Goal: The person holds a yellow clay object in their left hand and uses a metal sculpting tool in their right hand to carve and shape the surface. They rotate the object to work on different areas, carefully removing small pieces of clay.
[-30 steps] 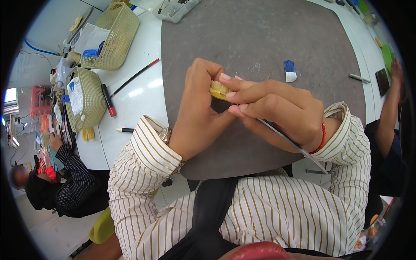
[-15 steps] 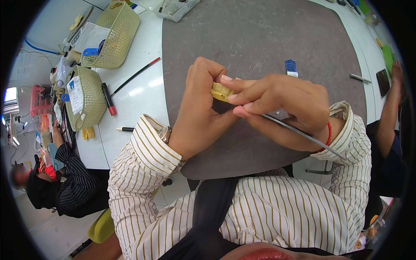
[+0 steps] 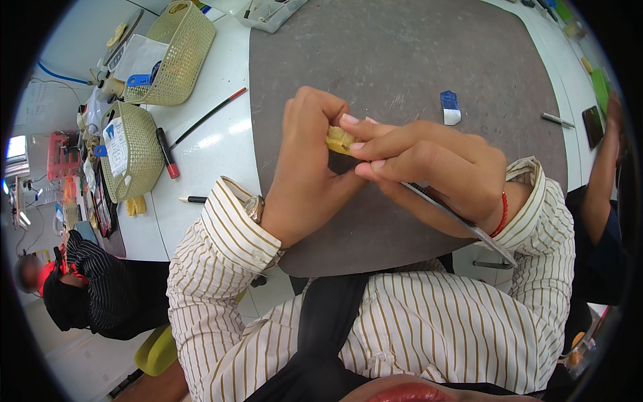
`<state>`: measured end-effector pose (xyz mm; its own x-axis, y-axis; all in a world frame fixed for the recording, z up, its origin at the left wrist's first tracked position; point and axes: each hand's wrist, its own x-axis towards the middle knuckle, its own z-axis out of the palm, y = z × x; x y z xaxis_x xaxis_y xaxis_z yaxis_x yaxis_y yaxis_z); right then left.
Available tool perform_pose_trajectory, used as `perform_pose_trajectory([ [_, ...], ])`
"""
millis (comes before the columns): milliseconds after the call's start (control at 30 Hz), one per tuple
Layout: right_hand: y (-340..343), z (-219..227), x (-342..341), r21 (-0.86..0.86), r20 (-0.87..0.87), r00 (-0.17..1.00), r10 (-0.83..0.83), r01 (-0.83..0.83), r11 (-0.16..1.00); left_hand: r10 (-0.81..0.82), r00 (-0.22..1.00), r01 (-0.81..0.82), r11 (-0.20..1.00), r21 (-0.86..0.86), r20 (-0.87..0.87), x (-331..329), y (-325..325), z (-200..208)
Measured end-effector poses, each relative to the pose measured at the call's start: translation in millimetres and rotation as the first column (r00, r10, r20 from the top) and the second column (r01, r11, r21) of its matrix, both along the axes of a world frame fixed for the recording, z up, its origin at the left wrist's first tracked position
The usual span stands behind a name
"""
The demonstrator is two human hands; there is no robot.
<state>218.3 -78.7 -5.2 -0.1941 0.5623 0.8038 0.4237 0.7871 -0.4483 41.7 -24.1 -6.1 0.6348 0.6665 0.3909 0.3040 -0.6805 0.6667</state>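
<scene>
Above the grey mat, the curled fingers and thumb of my left hand (image 3: 305,161) grip a small yellow plaster dental cast (image 3: 340,141); much of it is hidden by fingers. My right hand (image 3: 442,171) is closed around a long, flat metal blade (image 3: 472,231), its free end sloping back past the wrist toward my sleeve. The right fingertips press against the cast's near right side, where both hands meet. Whatever the blade's working end touches is covered by those fingers.
On the grey mat (image 3: 375,53) lies a blue and white piece (image 3: 451,107). Mesh baskets (image 3: 144,157), a red-capped marker (image 3: 169,154) and a thin rod (image 3: 207,119) are at left. A phone (image 3: 592,127) lies at right, near another person's arm (image 3: 603,164). Another person (image 3: 100,288) sits left.
The blade has turned in my right hand and shows a broader face, its free end lower. My left hand keeps its grip on the cast. The person at left has drawn an arm back.
</scene>
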Motion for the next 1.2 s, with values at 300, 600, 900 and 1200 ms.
perform_pose_trajectory([
  [300,1.1,8.8,4.6,-0.166,-0.049,0.998,0.035,-0.043,0.985,0.008,1.0,-0.007,0.999,-0.033,0.02,-0.6,0.3,3.3],
  [600,-2.3,26.2,14.6,-0.346,-0.012,0.989,0.147,-0.142,0.927,0.001,0.999,0.001,0.998,-0.065,0.033,-1.1,1.7,3.7],
  [900,2.0,20.1,16.2,-0.349,-0.106,0.974,0.202,-0.226,0.909,0.014,0.998,-0.003,0.982,-0.188,0.053,-2.8,0.6,2.0],
  [1200,13.9,14.3,22.1,-0.19,-0.098,0.995,0.01,-0.029,0.981,-0.088,0.982,0.11,0.986,-0.124,0.165,3.9,8.1,-5.2],
])
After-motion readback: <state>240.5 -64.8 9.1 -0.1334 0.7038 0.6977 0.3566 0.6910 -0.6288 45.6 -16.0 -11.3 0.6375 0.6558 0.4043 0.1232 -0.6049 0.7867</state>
